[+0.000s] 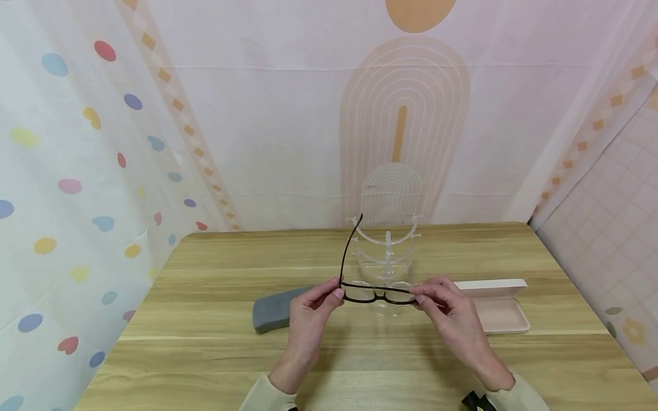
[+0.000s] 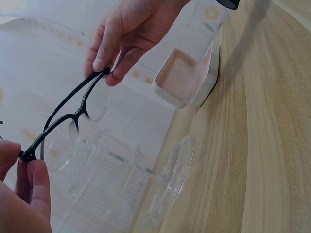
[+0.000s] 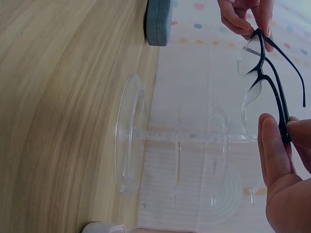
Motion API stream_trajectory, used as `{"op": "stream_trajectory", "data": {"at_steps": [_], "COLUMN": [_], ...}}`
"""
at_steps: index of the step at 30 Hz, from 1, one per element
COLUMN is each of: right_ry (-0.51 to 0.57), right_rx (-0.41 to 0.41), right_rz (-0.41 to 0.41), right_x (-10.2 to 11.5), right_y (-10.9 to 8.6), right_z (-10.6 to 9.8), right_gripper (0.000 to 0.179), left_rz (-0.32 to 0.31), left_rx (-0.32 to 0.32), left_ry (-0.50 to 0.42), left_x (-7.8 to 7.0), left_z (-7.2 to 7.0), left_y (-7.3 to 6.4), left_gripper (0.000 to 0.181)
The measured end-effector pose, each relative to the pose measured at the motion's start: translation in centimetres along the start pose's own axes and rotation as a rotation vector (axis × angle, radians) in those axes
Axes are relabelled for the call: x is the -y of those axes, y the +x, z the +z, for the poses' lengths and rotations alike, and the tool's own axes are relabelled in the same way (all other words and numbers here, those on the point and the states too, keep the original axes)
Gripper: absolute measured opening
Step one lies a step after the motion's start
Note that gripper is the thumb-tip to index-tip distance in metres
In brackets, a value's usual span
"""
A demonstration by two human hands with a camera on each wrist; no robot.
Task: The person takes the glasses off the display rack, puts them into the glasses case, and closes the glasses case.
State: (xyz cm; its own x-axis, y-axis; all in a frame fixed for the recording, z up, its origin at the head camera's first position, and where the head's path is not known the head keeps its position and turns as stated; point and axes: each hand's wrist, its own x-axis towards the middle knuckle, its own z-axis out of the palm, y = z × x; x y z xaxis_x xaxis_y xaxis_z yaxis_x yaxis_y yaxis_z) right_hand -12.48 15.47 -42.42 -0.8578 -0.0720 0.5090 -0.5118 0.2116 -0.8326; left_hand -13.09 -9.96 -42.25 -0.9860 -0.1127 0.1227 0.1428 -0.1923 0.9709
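A pair of black-topped eyeglasses is held above the table between both hands. My left hand pinches the frame's left end by the hinge. At the opposite end, my right hand pinches the frame between thumb and fingers. The left temple arm stands unfolded, pointing up and away; the other lies folded across behind the lenses, plain in the right wrist view along the eyeglasses. Just behind them stands a clear tiered eyeglass stand with no glasses on its visible tiers.
A grey glasses case, closed, lies left of the stand, partly behind my left hand. To the right an open white case shows a pale pink inside. The wooden table meets a patterned curtain at the back.
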Motion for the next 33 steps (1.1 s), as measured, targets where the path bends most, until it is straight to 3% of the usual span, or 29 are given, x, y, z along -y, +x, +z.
{"op": "stream_trajectory", "data": {"at_steps": [13,33], "right_ry": [0.004,-0.032], "right_rx": [0.006,0.009], "right_rz": [-0.001,0.014], "right_x": [0.15,0.25], "right_y": [-0.04,0.07], "right_z": [0.18,0.10], "right_gripper": [0.021,0.019], "left_rz": [0.045,0.037], "left_rx": [0.021,0.025], "left_ry": [0.020,0.093], "left_x": [-0.02,0.08], "left_z": [-0.02,-0.22], "left_y": [-0.13,-0.10], "left_gripper": [0.023,0.020]}}
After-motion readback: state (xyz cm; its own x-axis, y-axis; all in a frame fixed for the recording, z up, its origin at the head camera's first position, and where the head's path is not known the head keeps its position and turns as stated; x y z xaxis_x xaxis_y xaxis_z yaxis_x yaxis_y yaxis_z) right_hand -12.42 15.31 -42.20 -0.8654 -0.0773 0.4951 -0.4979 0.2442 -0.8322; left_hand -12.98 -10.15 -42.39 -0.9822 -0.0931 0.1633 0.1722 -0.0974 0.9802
